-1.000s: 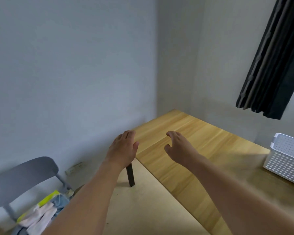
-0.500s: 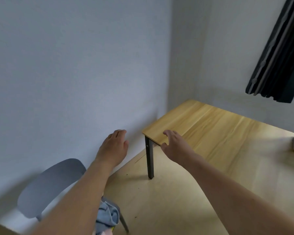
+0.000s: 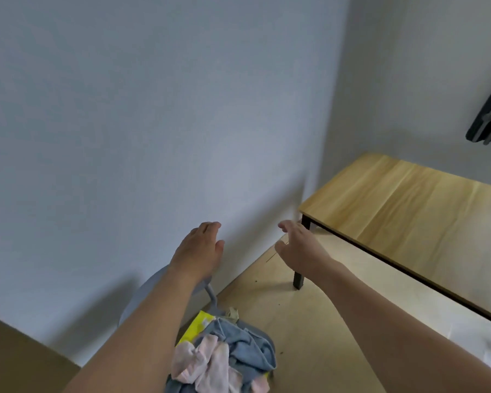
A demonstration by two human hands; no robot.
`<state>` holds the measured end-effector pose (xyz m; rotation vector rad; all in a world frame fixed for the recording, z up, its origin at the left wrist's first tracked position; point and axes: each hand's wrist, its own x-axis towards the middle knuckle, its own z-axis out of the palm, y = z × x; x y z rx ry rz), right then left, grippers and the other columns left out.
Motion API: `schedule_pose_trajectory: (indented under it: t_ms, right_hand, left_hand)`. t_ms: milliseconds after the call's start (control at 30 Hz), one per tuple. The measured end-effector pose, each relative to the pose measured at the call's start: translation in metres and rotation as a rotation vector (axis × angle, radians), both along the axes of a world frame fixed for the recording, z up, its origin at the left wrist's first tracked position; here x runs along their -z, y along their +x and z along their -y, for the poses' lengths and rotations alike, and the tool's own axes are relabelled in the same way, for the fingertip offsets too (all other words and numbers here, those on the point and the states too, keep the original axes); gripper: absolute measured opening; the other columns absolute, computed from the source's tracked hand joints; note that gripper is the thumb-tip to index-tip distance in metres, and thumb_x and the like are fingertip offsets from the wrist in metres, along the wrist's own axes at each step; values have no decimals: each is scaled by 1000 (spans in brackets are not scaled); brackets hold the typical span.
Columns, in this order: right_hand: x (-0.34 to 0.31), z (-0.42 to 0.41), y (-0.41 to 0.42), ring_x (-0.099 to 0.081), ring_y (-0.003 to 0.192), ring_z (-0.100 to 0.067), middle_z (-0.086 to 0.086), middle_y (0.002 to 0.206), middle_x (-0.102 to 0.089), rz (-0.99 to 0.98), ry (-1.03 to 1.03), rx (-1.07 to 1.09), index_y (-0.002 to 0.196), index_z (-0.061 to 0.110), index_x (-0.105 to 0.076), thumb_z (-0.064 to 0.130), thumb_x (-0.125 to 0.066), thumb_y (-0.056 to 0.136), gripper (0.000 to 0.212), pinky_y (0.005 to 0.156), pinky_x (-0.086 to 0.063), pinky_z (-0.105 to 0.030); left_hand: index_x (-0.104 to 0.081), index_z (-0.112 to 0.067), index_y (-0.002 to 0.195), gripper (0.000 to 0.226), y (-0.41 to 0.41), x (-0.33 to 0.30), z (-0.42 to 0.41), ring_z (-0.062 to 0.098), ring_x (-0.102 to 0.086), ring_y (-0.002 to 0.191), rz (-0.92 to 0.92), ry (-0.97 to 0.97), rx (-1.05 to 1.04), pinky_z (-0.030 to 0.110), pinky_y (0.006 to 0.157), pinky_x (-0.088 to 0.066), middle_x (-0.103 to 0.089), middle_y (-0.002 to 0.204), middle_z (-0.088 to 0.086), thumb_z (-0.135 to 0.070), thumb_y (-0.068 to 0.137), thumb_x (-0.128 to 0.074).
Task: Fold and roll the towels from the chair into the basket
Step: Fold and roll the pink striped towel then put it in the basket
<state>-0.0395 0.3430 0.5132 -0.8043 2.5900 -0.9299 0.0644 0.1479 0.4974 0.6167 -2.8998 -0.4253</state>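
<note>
Both hands are held out in mid-frame with nothing in them: the left hand [image 3: 199,245] is seen from the back with its fingers loosely extended, and the right hand [image 3: 296,245] is likewise relaxed and spread, apart from the left and in front of the dark leg of the desk [image 3: 403,205], whose wooden top fills the right of the frame. The towels [image 3: 224,361] are found at the bottom centre, heaped in a crumpled pile of blue, pink and yellow cloth on the grey chair [image 3: 153,290], of which only part of the back and a thin frame tube are visible behind the left forearm. The basket is not in view. The step in hand is judged to be the reach for a first towel; no folding or rolling can be seen to have been started. For the next move, the hands would need to be lowered toward the pile, one towel singled out and pinched at an edge, and lifted free of the tangle so that it can be laid flat on the desk top for folding.
</note>
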Motion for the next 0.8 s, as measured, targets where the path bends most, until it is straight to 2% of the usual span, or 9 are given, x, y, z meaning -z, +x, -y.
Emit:
schedule_pose_trajectory:
  t_ms: [100, 300, 367, 433, 467, 533, 667, 733, 800]
  right_hand:
    - [15, 41, 23, -41, 132, -17, 0, 147, -40, 53, 34, 13, 144, 17, -35, 20, -47, 95, 50, 99, -33, -23]
    - [53, 100, 36, -44, 130, -21, -2, 147, -42, 106, 140, 25, 143, 18, -36, 20, -47, 95, 50, 105, -39, -32]
    - [75, 122, 40, -43, 131, -21, -3, 147, -41, 125, 180, -1, 144, 17, -35, 20, -46, 95, 50, 106, -38, -33]
    - [102, 148, 45, -41, 132, -20, -3, 147, -41, 149, 226, -30, 144, 16, -35, 19, -44, 94, 51, 108, -35, -32]
    - [119, 162, 46, -40, 133, -19, -3, 147, -41, 157, 255, -53, 144, 16, -35, 18, -43, 94, 51, 109, -33, -32]
    - [161, 189, 48, -41, 133, -19, -5, 146, -43, 176, 311, -104, 143, 13, -37, 14, -42, 94, 50, 109, -33, -30]
    - [283, 228, 47, -49, 121, -25, -9, 133, -53, 235, 435, -174, 131, 9, -48, 16, -43, 93, 38, 97, -39, -31]
    - [350, 236, 50, -52, 115, -27, -11, 128, -55, 255, 491, -191, 124, 9, -51, 17, -43, 93, 33, 90, -42, -32]
    - [409, 240, 55, -53, 114, -28, -11, 127, -56, 280, 525, -195, 123, 9, -52, 16, -44, 93, 32, 85, -42, -33]
  left_hand:
    - [-38, -15, 142, 44, 19, 17, 48, 21, -38, 133, 72, 62, -7, 33, 105, -34, -39, 148, 2, -26, 100, -38]
    - [-46, -15, 135, 39, 38, 56, 116, 22, -46, 127, 128, 156, -54, 34, 100, -40, -48, 140, 3, -29, 99, -41]
    - [-52, -14, 126, 33, 44, 80, 130, 22, -51, 119, 158, 189, -41, 31, 93, -41, -54, 130, 5, -27, 98, -44]
    - [-59, -13, 112, 23, 47, 113, 144, 23, -57, 108, 251, 251, 14, 26, 78, -39, -61, 116, 7, -23, 97, -45]
    - [-60, -13, 107, 21, 48, 133, 151, 24, -58, 104, 315, 277, 34, 26, 74, -37, -63, 111, 7, -22, 96, -45]
    - [-62, -14, 106, 21, 47, 182, 168, 24, -60, 101, 436, 312, 59, 26, 75, -40, -65, 109, 7, -23, 95, -46]
    - [-68, -11, 98, 25, 47, 301, 194, 27, -65, 98, 642, 492, 39, 29, 79, -49, -70, 105, 10, -20, 88, -47]
    - [-66, -12, 79, 22, 56, 362, 194, 25, -67, 82, 764, 603, 57, 25, 67, -48, -71, 88, 8, -21, 83, -46]
    - [-55, -17, 62, 19, 66, 414, 190, 18, -55, 62, 886, 646, 103, 19, 53, -39, -59, 65, -1, -17, 80, -49]
